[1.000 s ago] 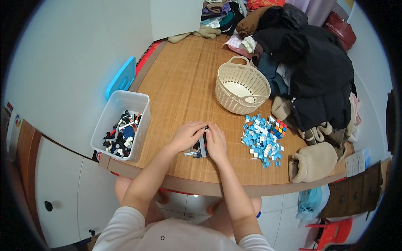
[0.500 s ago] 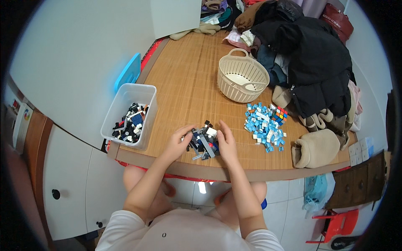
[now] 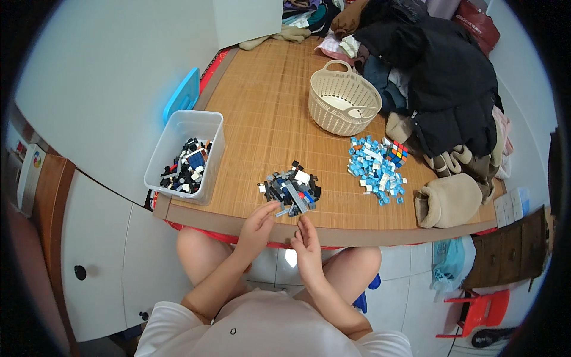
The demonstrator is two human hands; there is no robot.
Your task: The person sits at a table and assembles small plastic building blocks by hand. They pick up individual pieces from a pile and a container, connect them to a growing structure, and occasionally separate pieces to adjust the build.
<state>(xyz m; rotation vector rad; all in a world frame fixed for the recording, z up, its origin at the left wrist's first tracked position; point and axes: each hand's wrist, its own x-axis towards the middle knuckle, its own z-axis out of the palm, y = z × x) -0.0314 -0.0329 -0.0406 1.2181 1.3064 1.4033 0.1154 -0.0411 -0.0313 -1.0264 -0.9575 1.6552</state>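
A left hand (image 3: 257, 229) and a right hand (image 3: 307, 247), both empty with fingers loosely extended, hover at the near side of a pile of dark toy bricks (image 3: 294, 197), centre frame, where a careless sweep toward the table edge (image 3: 357, 236) could spill pieces onto the tiled floor (image 3: 380, 297). Pale lettering marks a dark red bag (image 3: 479, 28), upper right.

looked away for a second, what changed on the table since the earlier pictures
The left hand and right hand, cupped over the dark toy-brick pile a second ago, have parted, let go and drawn back toward the body, leaving it uncovered and spread out. The blue-and-white pieces, puzzle cube, beige basket and clear plastic box stayed put.
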